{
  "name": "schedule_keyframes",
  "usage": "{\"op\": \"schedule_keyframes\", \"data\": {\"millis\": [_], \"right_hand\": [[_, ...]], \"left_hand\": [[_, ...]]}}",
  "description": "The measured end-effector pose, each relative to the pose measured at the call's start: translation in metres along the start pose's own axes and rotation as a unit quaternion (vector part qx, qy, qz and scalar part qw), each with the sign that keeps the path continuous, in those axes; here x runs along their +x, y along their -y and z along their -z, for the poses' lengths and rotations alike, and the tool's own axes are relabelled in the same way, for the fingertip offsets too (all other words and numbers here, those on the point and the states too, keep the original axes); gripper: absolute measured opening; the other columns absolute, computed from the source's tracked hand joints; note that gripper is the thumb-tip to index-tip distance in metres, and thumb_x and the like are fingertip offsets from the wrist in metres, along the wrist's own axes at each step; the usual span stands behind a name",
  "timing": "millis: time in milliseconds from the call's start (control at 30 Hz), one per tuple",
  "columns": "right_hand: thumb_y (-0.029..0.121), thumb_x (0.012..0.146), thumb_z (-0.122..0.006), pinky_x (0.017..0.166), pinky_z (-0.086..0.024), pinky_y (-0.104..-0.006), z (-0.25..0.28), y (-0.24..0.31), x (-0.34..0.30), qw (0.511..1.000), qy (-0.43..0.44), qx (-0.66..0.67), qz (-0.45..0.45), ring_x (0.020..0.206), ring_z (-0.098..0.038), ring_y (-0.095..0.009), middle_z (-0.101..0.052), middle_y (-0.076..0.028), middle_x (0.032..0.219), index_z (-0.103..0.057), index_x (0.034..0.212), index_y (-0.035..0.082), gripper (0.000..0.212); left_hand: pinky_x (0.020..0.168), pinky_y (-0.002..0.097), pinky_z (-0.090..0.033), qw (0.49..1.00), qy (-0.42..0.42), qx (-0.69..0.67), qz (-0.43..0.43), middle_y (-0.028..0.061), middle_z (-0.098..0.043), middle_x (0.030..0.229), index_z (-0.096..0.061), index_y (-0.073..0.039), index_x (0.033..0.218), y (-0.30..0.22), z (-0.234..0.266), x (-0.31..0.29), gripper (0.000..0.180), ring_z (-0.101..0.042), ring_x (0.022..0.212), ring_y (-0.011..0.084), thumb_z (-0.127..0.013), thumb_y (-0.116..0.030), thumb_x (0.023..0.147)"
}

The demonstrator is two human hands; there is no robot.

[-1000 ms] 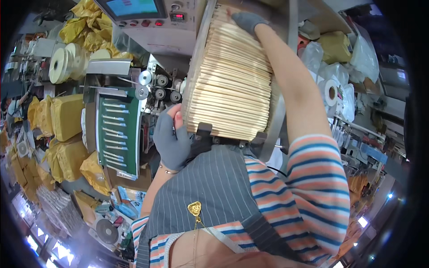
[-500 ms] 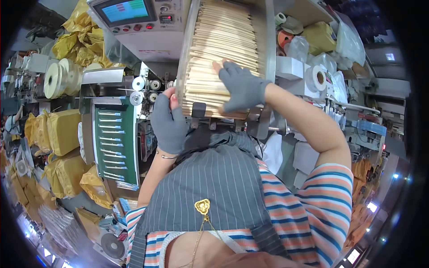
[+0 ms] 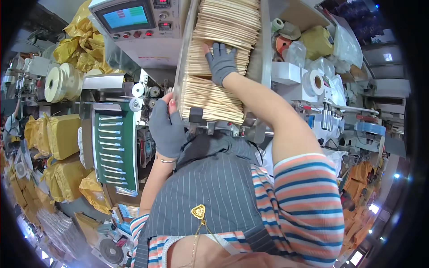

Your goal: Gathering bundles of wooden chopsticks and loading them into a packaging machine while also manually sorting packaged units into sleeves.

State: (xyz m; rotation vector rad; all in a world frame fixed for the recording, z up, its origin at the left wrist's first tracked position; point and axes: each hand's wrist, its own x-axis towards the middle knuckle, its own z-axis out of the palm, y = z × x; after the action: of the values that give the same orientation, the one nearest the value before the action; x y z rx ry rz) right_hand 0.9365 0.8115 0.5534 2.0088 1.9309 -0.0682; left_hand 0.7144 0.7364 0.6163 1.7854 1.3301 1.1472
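Note:
Pale thin wooden chopsticks (image 3: pixel 225 22) lie crosswise in a long metal tray (image 3: pixel 264 58) in front of me. My right hand (image 3: pixel 221 64), in a grey fingerless glove, rests on them with its fingers spread, about midway along the tray. Just below that hand, a dark gap splits the layer, and the nearer chopsticks (image 3: pixel 210 96) slant a little. My left hand (image 3: pixel 166 129), gloved alike, is at the near left corner of the tray. Its bare fingertips touch the outer side of the wall, thumb and fingers somewhat apart, holding nothing that I can see.
Left of the tray, a control panel with a screen (image 3: pixel 125 18) stands above several metal rollers (image 3: pixel 138 90). A green conveyor belt (image 3: pixel 129 152) carries a row of wrapped sticks (image 3: pixel 111 149). Yellow sacks (image 3: pixel 67 134) are farther left. On the right sits a white roll (image 3: pixel 317 82).
My right hand has slid away from me and slightly left over the chopsticks. A gap has opened among them, and the near ones now lie askew. My left hand stays by the tray's corner.

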Motion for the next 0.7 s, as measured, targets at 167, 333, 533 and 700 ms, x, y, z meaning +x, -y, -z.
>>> {"op": "schedule_keyframes", "data": {"millis": [167,333,533,700], "right_hand": [[0.039,0.082,-0.057,0.091,-0.043,-0.0539,0.017,0.015,-0.044,0.988,0.075,0.13,0.036,0.12,-0.047,-0.039,-0.048,-0.025,0.129,-0.032,0.14,-0.001,0.076],[0.046,0.086,-0.054,0.092,-0.046,-0.0416,0.094,-0.027,-0.088,0.944,0.145,0.221,0.198,0.107,-0.06,-0.036,-0.063,-0.023,0.112,-0.055,0.124,0.0,0.06],[0.023,0.087,-0.061,0.08,-0.051,-0.0335,0.105,-0.205,-0.004,0.894,-0.153,0.42,0.02,0.092,-0.066,-0.023,-0.07,-0.009,0.099,-0.066,0.108,0.007,0.028],[0.028,0.081,-0.067,0.077,-0.051,-0.0384,0.137,-0.224,0.05,0.855,-0.117,0.489,-0.13,0.093,-0.068,-0.026,-0.071,-0.012,0.094,-0.072,0.089,0.006,0.024]], "left_hand": [[0.071,0.0347,-0.049,1.0,-0.009,0.011,-0.02,0.0165,-0.064,0.089,-0.062,0.002,0.106,0.003,-0.002,-0.001,0.02,-0.063,0.079,0.0283,-0.051,-0.01,0.094],[0.072,0.0343,-0.049,1.0,-0.005,0.017,0.014,0.0163,-0.064,0.09,-0.062,0.001,0.107,0.0,0.0,-0.001,0.02,-0.063,0.08,0.0281,-0.051,-0.009,0.094],[0.073,0.0325,-0.048,0.999,0.0,0.022,0.044,0.0148,-0.064,0.092,-0.063,0.001,0.107,-0.009,-0.002,0.003,0.02,-0.063,0.081,0.0258,-0.05,-0.007,0.094],[0.073,0.0315,-0.048,0.995,-0.008,0.065,0.072,0.0142,-0.066,0.093,-0.063,0.002,0.107,-0.009,0.002,0.001,0.02,-0.063,0.081,0.0233,-0.051,-0.006,0.093]]}}
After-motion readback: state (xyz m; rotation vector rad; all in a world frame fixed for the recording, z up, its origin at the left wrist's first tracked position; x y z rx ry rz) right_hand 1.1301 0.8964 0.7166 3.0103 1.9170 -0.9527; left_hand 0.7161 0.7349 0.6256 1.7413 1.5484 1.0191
